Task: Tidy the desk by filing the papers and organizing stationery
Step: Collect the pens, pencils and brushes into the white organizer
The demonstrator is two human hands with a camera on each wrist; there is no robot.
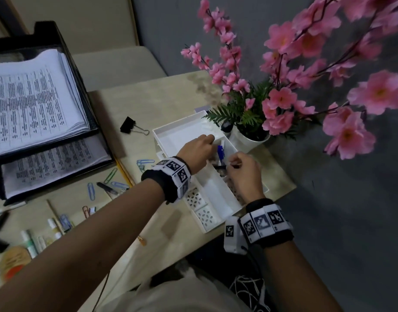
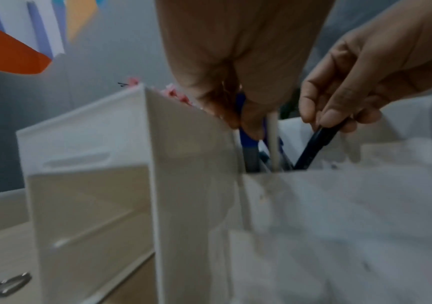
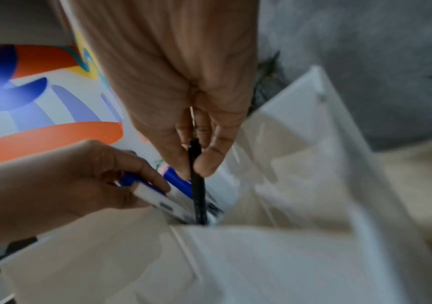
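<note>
While hands [image 1: 218,158] pinch slim pens [image 3: 197,185]; glossy organizer [image 1: 182,136].

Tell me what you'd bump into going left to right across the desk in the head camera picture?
Black paper tray with printed papers → black binder clip → white desk organizer → left hand → blue-capped marker → right hand → pink flowers in a white pot.

White organiser [image 1: 207,194]; blue-capped marker [image 1: 220,152]; black pen [image 3: 198,195]; pink blossoms [image 1: 281,97].
</note>
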